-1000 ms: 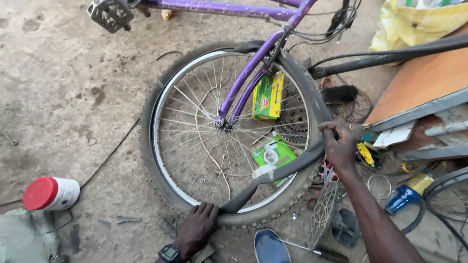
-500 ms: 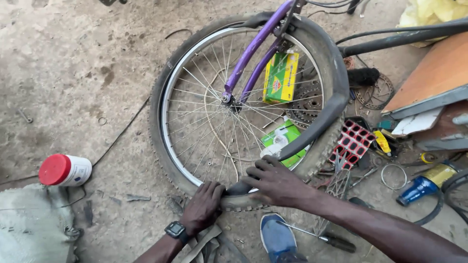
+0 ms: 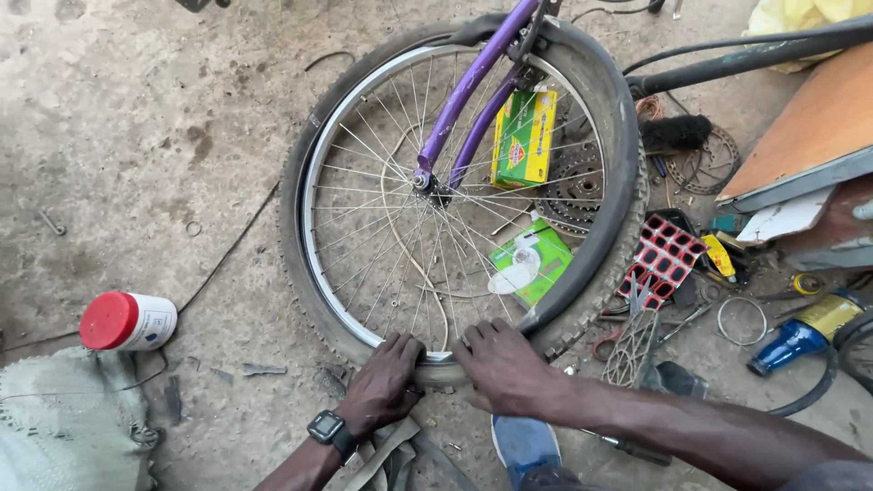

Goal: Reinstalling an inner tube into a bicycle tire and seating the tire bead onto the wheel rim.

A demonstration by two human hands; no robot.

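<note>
I find both hands pressed on the near edge of the bicycle wheel (image 3: 455, 200), which lies flat on the floor: left hand (image 3: 386, 377) and right hand (image 3: 500, 364) each clenched over the tyre (image 3: 627, 173) at the rim. On the right the tyre bulges off the rim; I judge seating incomplete.

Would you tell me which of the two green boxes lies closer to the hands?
The flat green-and-white box near the wheel's bottom; the yellow-green one sits higher, beside the purple fork.
</note>
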